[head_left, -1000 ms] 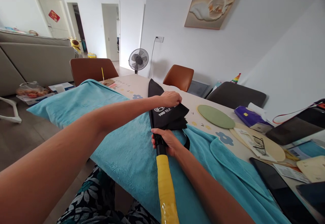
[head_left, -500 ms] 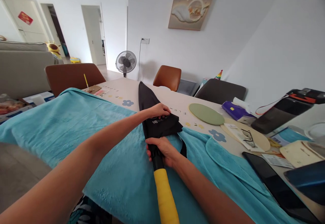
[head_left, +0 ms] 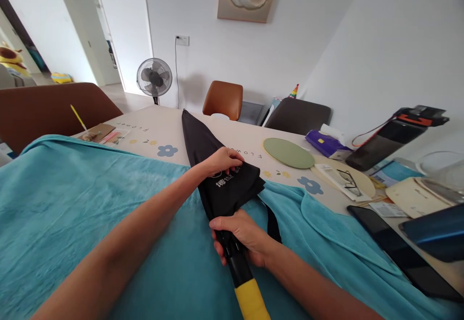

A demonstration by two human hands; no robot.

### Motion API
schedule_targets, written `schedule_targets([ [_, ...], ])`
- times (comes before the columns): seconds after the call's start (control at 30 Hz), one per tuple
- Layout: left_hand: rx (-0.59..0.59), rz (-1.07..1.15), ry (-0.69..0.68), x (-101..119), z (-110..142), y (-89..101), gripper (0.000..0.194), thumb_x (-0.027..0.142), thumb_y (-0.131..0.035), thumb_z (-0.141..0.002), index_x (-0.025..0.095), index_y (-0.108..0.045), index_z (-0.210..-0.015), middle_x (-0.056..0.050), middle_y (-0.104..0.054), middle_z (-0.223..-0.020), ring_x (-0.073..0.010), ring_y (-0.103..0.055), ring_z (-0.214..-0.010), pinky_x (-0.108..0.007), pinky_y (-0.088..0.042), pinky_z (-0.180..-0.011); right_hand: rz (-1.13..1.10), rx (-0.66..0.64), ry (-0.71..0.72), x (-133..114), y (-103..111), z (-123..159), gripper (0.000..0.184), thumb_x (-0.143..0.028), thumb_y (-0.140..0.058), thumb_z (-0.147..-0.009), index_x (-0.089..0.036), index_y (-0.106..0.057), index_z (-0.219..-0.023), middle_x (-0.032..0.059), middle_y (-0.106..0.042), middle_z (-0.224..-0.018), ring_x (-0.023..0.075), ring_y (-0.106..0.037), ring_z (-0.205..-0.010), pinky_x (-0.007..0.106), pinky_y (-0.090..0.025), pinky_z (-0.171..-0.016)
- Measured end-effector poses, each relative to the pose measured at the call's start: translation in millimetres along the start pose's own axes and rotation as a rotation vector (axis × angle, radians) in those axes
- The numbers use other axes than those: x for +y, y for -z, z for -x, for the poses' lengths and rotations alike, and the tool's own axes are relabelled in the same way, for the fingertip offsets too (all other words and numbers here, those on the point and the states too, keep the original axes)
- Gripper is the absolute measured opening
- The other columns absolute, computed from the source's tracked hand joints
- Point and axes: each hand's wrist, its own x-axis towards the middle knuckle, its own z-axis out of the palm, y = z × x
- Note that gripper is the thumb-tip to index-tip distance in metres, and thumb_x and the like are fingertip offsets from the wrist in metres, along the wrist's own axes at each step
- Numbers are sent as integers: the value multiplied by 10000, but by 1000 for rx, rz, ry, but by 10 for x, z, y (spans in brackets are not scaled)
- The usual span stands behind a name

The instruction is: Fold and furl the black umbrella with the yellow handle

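A folded black umbrella [head_left: 203, 148] with white lettering lies lengthwise on a turquoise towel [head_left: 83, 199] spread over the table. Its handle [head_left: 252, 300] is yellow and points toward me. My left hand [head_left: 223, 160] rests on the canopy folds, fingers curled and pinching the black fabric near the lettering. My right hand [head_left: 237, 233] is wrapped round the black shaft just above the yellow handle. A black strap [head_left: 271, 221] hangs from the umbrella onto the towel.
On the right of the table [head_left: 232, 138] lie a green round mat [head_left: 289, 152], a purple tissue pack [head_left: 322, 143], glasses [head_left: 346, 179] on paper, a dark tablet [head_left: 398, 254] and a black bottle [head_left: 395, 138]. Brown chairs [head_left: 222, 99] ring the table; a fan [head_left: 154, 77] stands behind.
The view has swung left and down, so the umbrella sits nearer and less of the yellow handle shows. Both hands keep their hold on the canopy and the shaft.
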Motion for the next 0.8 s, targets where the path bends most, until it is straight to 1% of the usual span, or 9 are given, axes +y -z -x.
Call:
schedule_targets([
  [0.13,-27,-16,-6,49,34,8,124,144,-542,-731,112,-642,-799,9,-553,-643,-61,-484,-533,-148,-374,-391,8,-15,-18,-2,16,-23,186,-236,-568,-687,-129,-548,-537,35,-546,-413,123,-496,-362,239,-462,-364],
  [0.37,-8,-26,-17,51,28,18,142,175,-559,-717,115,-651,-808,-16,-595,-691,-66,-502,-544,-149,-381,-402,9,-10,-6,-14,6,0,168,-207,-538,-729,-129,-531,-580,20,-535,-425,119,-499,-376,237,-463,-368],
  [0.47,-38,-40,-24,32,17,25,229,133,-512,-703,116,-646,-888,-44,-637,-826,-70,-523,-583,-151,-390,-419,13,-16,-21,-23,0,7,176,-209,-535,-743,-130,-529,-587,18,-534,-430,115,-501,-378,233,-466,-378],
  [0.53,-96,-104,-62,21,20,27,332,82,-475,-665,125,-644,-947,-49,-646,-924,-80,-544,-634,-156,-400,-447,15,-24,-28,-23,4,4,183,-210,-533,-747,-128,-529,-584,25,-540,-433,116,-501,-378,235,-466,-379],
  [0.57,-120,-160,-94,19,23,25,375,65,-465,-642,130,-649,-962,-44,-650,-929,-89,-555,-663,-163,-414,-477,13,-30,-25,-21,8,0,183,-209,-535,-746,-128,-528,-582,27,-542,-434,117,-502,-381,237,-467,-381],
  [0.63,-136,-294,-157,22,30,18,401,59,-468,-609,136,-673,-945,-29,-662,-859,-113,-570,-706,-192,-445,-566,7,-40,-17,-14,19,-6,178,-206,-543,-742,-129,-530,-582,26,-542,-438,120,-508,-393,240,-470,-384],
  [0.73,-82,-433,-226,75,37,20,339,89,-472,-608,142,-702,-852,-13,-660,-744,-130,-576,-697,-232,-456,-661,-6,-63,-9,1,39,-14,166,-212,-563,-735,-126,-539,-596,24,-546,-450,123,-515,-411,246,-478,-392],
  [0.8,10,-480,-276,158,51,48,287,117,-470,-623,145,-695,-799,-15,-653,-750,-131,-573,-691,-236,-450,-658,-25,-77,-1,10,55,-18,163,-221,-579,-730,-124,-542,-605,17,-539,-451,123,-516,-414,248,-480,-393],
])
